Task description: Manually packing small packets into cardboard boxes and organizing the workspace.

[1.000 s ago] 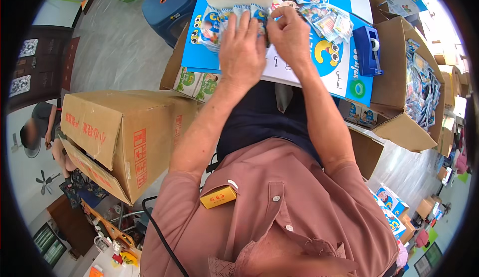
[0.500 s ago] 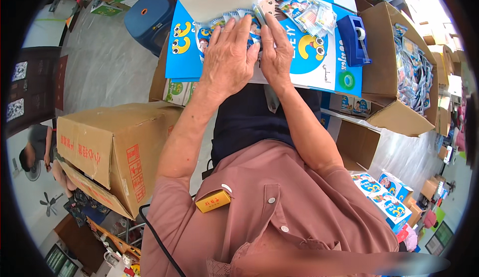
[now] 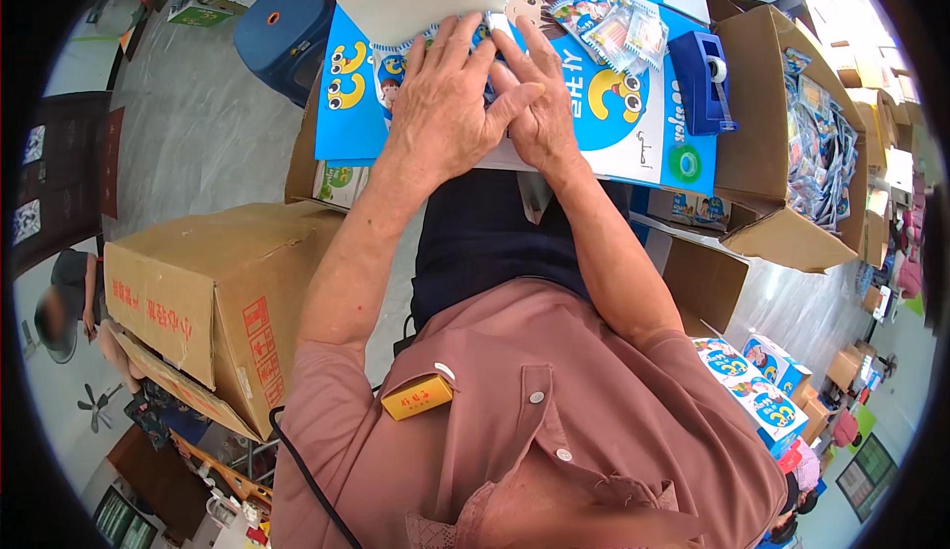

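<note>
A row of small printed sachets (image 3: pixel 385 82) lies in a blue and white box (image 3: pixel 341 138) with its pale flap (image 3: pixel 426 0) raised behind. My left hand (image 3: pixel 442 104) rests flat over the sachets, fingers stretched forward. Beside it, my right hand (image 3: pixel 539 119) lies with straight fingers at the right end of the row. The left thumb overlaps the back of the right hand. Both hands cover most of the row, so how many sachets lie beneath is hidden. A loose pile of sachets (image 3: pixel 618 30) sits just beyond my right hand.
A blue tape dispenser (image 3: pixel 701 84) and a green tape roll (image 3: pixel 685 162) lie at the right. Past them stands a carton (image 3: pixel 752 64) filled with sachets (image 3: pixel 819 143). A blue stool (image 3: pixel 284 35) and a large carton (image 3: pixel 198 292) are at left. A person (image 3: pixel 74 297) sits far left.
My hands have drawn closer together; the left thumb now lies over the right hand. The right fingers have shifted slightly left and spread. The view has shifted a little.
</note>
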